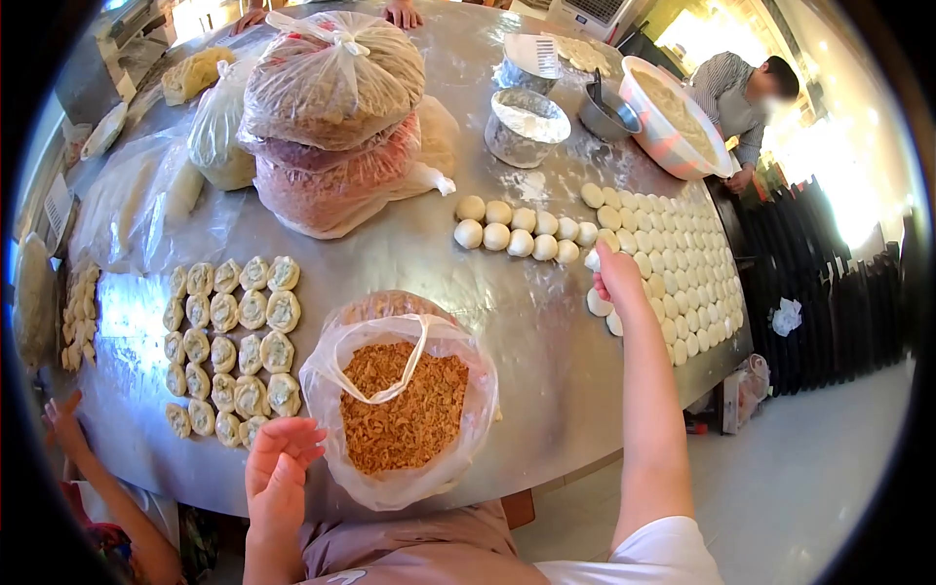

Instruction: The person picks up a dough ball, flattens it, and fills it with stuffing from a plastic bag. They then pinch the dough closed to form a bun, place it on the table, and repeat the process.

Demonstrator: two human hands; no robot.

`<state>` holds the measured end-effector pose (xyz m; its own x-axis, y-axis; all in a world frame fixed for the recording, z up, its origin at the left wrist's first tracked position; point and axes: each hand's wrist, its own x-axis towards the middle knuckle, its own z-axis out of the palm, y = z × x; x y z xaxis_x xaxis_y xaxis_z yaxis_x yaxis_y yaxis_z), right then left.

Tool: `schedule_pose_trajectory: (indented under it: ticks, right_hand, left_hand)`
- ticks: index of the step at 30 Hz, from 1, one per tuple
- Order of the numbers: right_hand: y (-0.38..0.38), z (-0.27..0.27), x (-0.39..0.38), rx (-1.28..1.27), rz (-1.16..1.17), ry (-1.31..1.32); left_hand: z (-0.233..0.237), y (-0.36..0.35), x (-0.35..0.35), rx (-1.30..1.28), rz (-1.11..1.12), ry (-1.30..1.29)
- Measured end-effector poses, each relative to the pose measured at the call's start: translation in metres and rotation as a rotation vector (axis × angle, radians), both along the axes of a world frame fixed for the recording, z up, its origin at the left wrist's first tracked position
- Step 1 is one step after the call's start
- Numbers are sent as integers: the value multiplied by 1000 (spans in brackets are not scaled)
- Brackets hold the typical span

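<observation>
My right hand (616, 273) reaches out to the dough rounds and pinches a pale flattened dough round (593, 260) between thumb and fingers. Beside it lie two rows of dough balls (522, 231) and a large array of flattened dough rounds (687, 263). Near the table's front edge is my left hand (280, 460), fingers loosely curved and apart, with nothing visible in it. Just right of it stands an open plastic bag (478, 429) of reddish-brown crumbly filling (405, 414). Rows of pleated filled buns (224, 312) lie beyond my left hand.
On the metal table (526, 366) sit stacked tied plastic bags (331, 88), a flour tub (526, 127), a metal bowl (609, 117) and a large basin (673, 112). One person (736, 93) works at right; another person's arm (107, 487) is at left.
</observation>
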<state>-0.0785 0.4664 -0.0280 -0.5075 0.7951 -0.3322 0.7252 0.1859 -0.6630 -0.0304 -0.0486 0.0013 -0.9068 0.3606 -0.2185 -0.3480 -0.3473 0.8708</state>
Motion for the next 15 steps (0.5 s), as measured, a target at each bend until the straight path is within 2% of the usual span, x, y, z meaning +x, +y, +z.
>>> schedule_pose_trajectory:
  ticks: [5, 9, 12, 15]
  right_hand:
    - [9, -27, -25, 97, 92, -238]
    - [11, -28, -33, 88, 129, -254]
    - [7, -11, -31, -93, -5, -153]
    - [12, -5, -21, -120, -20, -149]
  left_hand:
    - [-2, -5, -8, -120, 13, 12]
    - [1, 0, -12, -128, 27, -21]
    - [2, 0, -11, -142, 2, 11]
    - [2, -5, -6, -161, 3, 46]
